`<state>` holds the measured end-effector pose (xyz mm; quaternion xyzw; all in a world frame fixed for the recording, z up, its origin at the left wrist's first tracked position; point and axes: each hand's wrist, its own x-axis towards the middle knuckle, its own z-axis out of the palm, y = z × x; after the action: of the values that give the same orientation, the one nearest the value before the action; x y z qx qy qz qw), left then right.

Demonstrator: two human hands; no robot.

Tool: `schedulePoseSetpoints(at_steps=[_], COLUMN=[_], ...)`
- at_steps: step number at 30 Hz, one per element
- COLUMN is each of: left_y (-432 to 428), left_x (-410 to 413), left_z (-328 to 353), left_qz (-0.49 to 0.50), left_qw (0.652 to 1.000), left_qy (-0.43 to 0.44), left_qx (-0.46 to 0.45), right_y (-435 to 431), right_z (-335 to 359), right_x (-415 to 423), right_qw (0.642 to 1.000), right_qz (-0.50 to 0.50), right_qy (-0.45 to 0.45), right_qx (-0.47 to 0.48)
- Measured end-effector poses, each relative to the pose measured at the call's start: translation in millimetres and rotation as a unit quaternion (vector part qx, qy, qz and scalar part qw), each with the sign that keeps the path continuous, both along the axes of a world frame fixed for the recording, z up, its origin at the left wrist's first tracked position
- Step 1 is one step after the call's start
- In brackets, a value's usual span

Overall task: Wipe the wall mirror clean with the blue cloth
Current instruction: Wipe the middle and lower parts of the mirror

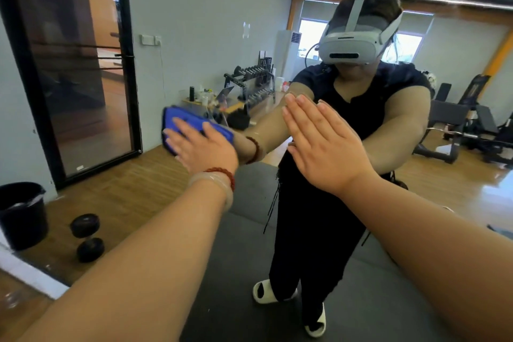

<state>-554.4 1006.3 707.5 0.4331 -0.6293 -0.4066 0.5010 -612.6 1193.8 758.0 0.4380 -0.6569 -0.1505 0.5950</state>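
Note:
The wall mirror (194, 25) fills nearly the whole view and reflects a gym room and my own figure. My left hand (205, 147) lies flat, fingers straight, pressing the folded blue cloth (177, 119) against the glass at mid-left. My right hand (324, 144) rests flat on the mirror to the right of it, fingers straight and together, holding nothing. Both hands meet their own reflections on the glass.
At the mirror's base on the left stand a black bucket (22, 214) and a dark dumbbell (87, 236) on the wooden floor. The reflection shows a dark mat underfoot, a dumbbell rack, a small table with bottles, and gym benches at the right.

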Motion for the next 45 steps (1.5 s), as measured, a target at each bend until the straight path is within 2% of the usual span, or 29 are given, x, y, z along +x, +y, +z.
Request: schedulePoseSetpoints(at_steps=[1,2,3,4,5,7,8,10,12,15,18,20,22,24,27,33,35,38,40,42,45], left_y=[-8,-11,-7,2,14,35,38,32,22,7,-10,-18,-22,-28,-47,-83,-76,-49,-49,-66,-92], left_x=[1,2,4,5,6,6,5,4,3,1,2,5,8,11,13,12,10,9,10,10,12], left_z=[3,4,5,6,3,-4,-8,-10,-7,5,11,12,8,1,-10,-5,-7,-19,-22,-15,6], left_qz=[0.006,0.010,0.012,0.006,-0.013,-0.076,-0.098,-0.115,-0.104,-0.052,-0.023,-0.015,-0.023,-0.047,-0.057,-0.005,-0.006,-0.033,-0.047,-0.029,-0.001], left_qw=[0.997,0.993,0.994,0.998,0.998,0.964,0.947,0.937,0.946,0.983,0.998,1.000,1.000,0.997,0.990,0.999,0.998,0.989,0.984,0.991,1.000], left_qy=[0.009,0.001,-0.019,-0.032,-0.038,-0.050,-0.055,-0.064,-0.059,-0.004,0.025,0.025,0.000,-0.008,-0.009,0.017,0.016,-0.002,-0.013,-0.003,0.022], left_qx=[0.080,0.121,0.111,0.051,-0.051,-0.250,-0.301,-0.325,-0.300,-0.173,-0.050,-0.004,-0.013,-0.058,-0.127,-0.049,-0.052,-0.144,-0.171,-0.133,-0.016], right_y=[0,0,1,1,2,2,1,-5,-18,-51,-92,-117,-132,-136,-137,-140,-142,-144,-147,-149,-155], right_z=[0,0,1,1,2,4,5,4,1,0,3,1,-3,-8,-13,-15,-15,-16,-17,-17,-23], right_x=[1,1,2,2,3,4,5,9,18,33,43,45,42,34,28,24,23,23,23,24,29], right_qw=[1.000,1.000,1.000,1.000,0.999,0.999,0.999,0.999,0.996,0.990,0.992,0.992,0.989,0.992,0.992,0.993,0.993,0.992,0.993,0.992,0.989], right_qz=[-0.004,-0.009,-0.013,-0.019,-0.023,-0.024,-0.016,0.020,0.062,0.111,0.089,0.067,0.054,0.034,0.055,0.075,0.077,0.070,0.066,0.073,0.080], right_qy=[-0.001,-0.002,-0.005,-0.007,-0.008,-0.011,-0.014,-0.033,-0.062,-0.082,-0.084,-0.111,-0.135,-0.119,-0.110,-0.094,-0.091,-0.102,-0.100,-0.095,-0.090], right_qx=[0.003,0.006,0.011,0.017,0.022,0.028,0.025,0.001,-0.022,-0.015,-0.002,-0.003,0.001,0.006,-0.002,-0.002,-0.004,-0.009,-0.019,-0.037,-0.090])
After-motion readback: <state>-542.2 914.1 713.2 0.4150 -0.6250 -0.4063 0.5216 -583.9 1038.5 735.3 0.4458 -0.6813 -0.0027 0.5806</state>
